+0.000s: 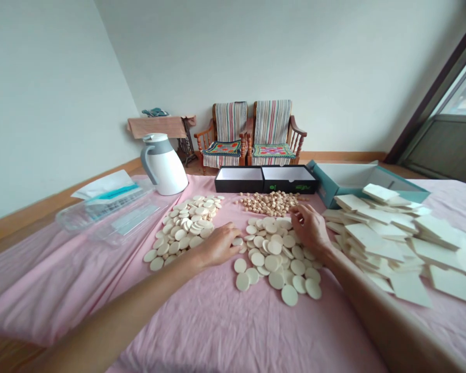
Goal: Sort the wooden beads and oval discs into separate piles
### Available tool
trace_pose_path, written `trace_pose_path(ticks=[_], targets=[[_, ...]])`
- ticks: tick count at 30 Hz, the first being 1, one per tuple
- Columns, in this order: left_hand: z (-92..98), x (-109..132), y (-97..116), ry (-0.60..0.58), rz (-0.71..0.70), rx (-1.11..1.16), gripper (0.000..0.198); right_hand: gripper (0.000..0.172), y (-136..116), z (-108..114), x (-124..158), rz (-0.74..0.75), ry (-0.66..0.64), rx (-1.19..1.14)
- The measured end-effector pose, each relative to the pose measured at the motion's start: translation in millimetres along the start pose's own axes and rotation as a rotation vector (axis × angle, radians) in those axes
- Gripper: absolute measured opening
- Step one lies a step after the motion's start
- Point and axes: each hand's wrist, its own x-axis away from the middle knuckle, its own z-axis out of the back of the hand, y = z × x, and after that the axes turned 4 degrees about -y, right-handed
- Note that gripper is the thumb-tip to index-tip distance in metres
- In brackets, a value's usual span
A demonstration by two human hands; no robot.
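My left hand (221, 244) is closed, its fingertips pinching a pale round wooden disc (237, 242) at the left edge of a loose heap of similar discs (272, 263). Beyond that heap lies a pile of small round wooden beads (271, 204). My right hand (309, 226) is at the near right side of the beads, over the heap's far right edge. Its fingers are curled together, and whatever is between them is hidden. Left of my left hand spreads a second pile of discs (184, 235).
Square pale boards (384, 233) are stacked loosely at right, before a teal box (334, 187). Two black box trays (238, 185) stand behind the beads. A white jug (166, 168) and clear plastic packaging (112, 207) are at left. Pink cloth (217, 321) covers the surface.
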Motion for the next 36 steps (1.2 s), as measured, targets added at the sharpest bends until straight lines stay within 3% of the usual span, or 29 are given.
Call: trace_pose_path(ticks=[5,10,16,22,27,31,34,36], targets=[[5.8,4,-1,-0.041,0.009,-0.002,0.015,0.019,2,4,-3,-0.03,0.027,-0.029],[3.6,4,-2,-0.041,-0.038,0.061,0.025,0.02,0,8,-4,-0.052,0.016,-0.05],[-5.1,6,-3,0.023,-0.036,0.036,0.015,0.019,3,12,-6,-0.068,0.039,-0.042],[10.2,-1,-4,0.09,0.008,-0.036,0.014,0.022,5,15,-8,-0.103,0.062,-0.024],[13.2,-32,25,0.101,-0.168,0.02,0.014,0.024,7,15,-7,-0.107,0.053,-0.017],[6.6,-56,55,0.132,-0.221,0.049,0.022,0.023,9,14,-7,-0.108,0.063,-0.007],[3.8,-58,61,0.152,-0.23,0.114,0.041,0.022,10,12,-6,-0.107,0.056,-0.01],[4.6,-51,56,0.164,-0.214,0.128,0.04,0.021,10,11,-6,-0.105,0.05,-0.012]])
